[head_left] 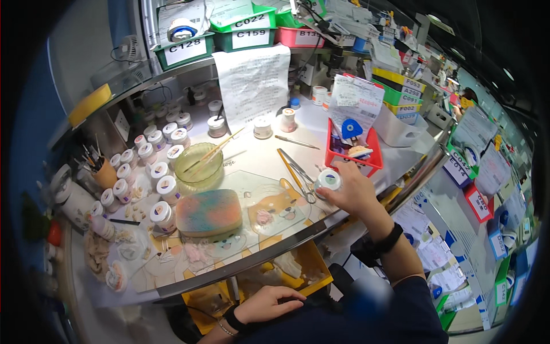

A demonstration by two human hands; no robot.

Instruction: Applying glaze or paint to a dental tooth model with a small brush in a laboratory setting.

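My right hand [354, 192] reaches over the bench edge and closes around a small white round jar with a pale green lid [329, 179], resting on the white benchtop [252, 160]. Long metal tweezers [297, 174] lie just left of that jar. My left hand [268, 303] rests low near my lap below the bench, fingers loosely curled and holding nothing. A multicoloured sponge block [208, 211] sits on a glass slab printed with a cartoon dog [269, 209].
A green glass bowl with brushes [199, 163] stands beside rows of small white jars [150, 166]. A red tray with papers [350, 150] sits right of my hand. Green, pink and yellow bins line the shelf above. A yellow drawer tray [298, 275] hangs under the bench.
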